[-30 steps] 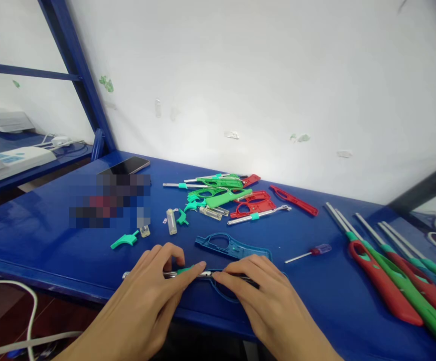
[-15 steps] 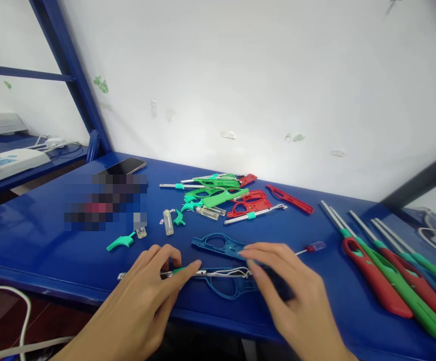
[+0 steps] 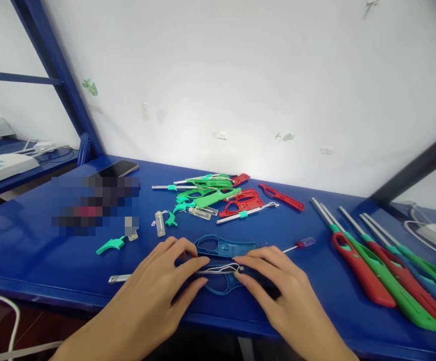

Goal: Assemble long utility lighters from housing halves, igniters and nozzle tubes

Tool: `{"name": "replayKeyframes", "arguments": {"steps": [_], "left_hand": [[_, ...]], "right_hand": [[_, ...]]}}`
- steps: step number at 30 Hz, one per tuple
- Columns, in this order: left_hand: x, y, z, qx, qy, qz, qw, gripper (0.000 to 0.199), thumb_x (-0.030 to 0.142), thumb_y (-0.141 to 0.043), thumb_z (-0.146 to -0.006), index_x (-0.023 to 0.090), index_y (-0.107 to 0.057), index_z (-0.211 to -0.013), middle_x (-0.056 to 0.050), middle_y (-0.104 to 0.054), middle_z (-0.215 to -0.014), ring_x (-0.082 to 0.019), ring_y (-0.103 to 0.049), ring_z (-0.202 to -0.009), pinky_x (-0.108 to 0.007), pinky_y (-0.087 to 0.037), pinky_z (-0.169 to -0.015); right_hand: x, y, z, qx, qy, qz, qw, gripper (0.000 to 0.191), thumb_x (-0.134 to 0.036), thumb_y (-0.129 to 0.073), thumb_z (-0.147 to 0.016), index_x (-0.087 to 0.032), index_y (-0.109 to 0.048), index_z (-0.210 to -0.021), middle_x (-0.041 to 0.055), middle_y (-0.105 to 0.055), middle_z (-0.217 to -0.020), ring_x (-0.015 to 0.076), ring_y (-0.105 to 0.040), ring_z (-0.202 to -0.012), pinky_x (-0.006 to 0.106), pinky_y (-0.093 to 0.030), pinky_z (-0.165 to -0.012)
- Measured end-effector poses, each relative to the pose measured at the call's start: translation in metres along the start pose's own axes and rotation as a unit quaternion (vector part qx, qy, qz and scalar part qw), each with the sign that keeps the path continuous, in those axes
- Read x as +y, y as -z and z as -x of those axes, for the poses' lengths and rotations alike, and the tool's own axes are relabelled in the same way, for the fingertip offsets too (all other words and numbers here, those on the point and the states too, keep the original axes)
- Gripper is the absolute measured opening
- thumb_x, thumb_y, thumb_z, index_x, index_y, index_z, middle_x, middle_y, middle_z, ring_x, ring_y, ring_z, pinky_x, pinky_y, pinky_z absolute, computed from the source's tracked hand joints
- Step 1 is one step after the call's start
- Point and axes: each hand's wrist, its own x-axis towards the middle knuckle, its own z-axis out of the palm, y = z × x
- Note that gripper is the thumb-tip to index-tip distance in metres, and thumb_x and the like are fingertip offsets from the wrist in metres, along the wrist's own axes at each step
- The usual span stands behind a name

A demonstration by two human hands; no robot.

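Near the table's front edge, my left hand (image 3: 165, 281) is closed around a metal lighter tube (image 3: 120, 278), whose tip pokes out to the left. White wires (image 3: 221, 268) run from the tube toward my right hand (image 3: 278, 276), whose thumb and fingertips pinch at their right end. Under the wires lies a blue lighter handle half (image 3: 218, 290), partly covered by both hands. Just behind it, a second blue handle half (image 3: 236, 249) rests on the table, touching or very close to my right fingertips; I cannot tell which.
Behind lie green handle parts (image 3: 218, 199), red handle parts (image 3: 246, 203), and clear fuel tanks (image 3: 160, 223). A teal trigger (image 3: 111, 244) is at left, a phone (image 3: 118, 170) farther back. A screwdriver (image 3: 305, 243) and several assembled lighters (image 3: 368, 276) lie at right.
My left thumb and fingers have shifted right relative to the blue handle half. The rear blue half has turned slightly and sits nearer the hands. The view has swung a little right.
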Motion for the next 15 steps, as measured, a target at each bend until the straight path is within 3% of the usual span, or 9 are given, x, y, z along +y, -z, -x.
{"name": "replayKeyframes", "arguments": {"steps": [7, 10, 15], "left_hand": [[0.004, -0.023, -0.022, 0.038, -0.022, 0.079, 0.996, 0.017, 0.021, -0.054, -0.112, 0.025, -0.070, -0.108, -0.003, -0.064, -0.105, -0.022, -0.061, -0.094, -0.036, -0.053, -0.083], [0.004, -0.025, -0.021, 0.043, -0.032, 0.078, 0.996, 0.020, 0.020, -0.051, -0.114, 0.023, -0.069, -0.106, -0.003, -0.064, -0.103, -0.020, -0.061, -0.089, -0.033, -0.051, -0.077], [0.005, -0.024, -0.020, 0.047, -0.075, 0.012, 0.996, 0.024, 0.013, -0.049, -0.112, 0.022, -0.071, -0.110, -0.004, -0.067, -0.102, -0.021, -0.061, -0.086, -0.037, -0.052, -0.078]], "right_hand": [[-0.001, -0.002, -0.002, 0.017, 0.044, 0.011, 0.999, 0.012, -0.027, -0.063, -0.110, -0.031, -0.075, -0.111, 0.0003, -0.076, -0.105, 0.0202, -0.073, -0.092, 0.037, -0.057, -0.091], [0.000, -0.002, -0.003, 0.029, 0.062, 0.010, 0.998, 0.011, -0.026, -0.061, -0.111, -0.029, -0.072, -0.109, -0.0009, -0.076, -0.104, 0.0184, -0.072, -0.091, 0.034, -0.054, -0.087], [-0.002, -0.001, -0.003, 0.008, 0.028, -0.014, 0.999, 0.008, -0.022, -0.062, -0.111, -0.028, -0.067, -0.108, -0.0031, -0.077, -0.104, 0.0179, -0.071, -0.094, 0.034, -0.050, -0.090]]}}
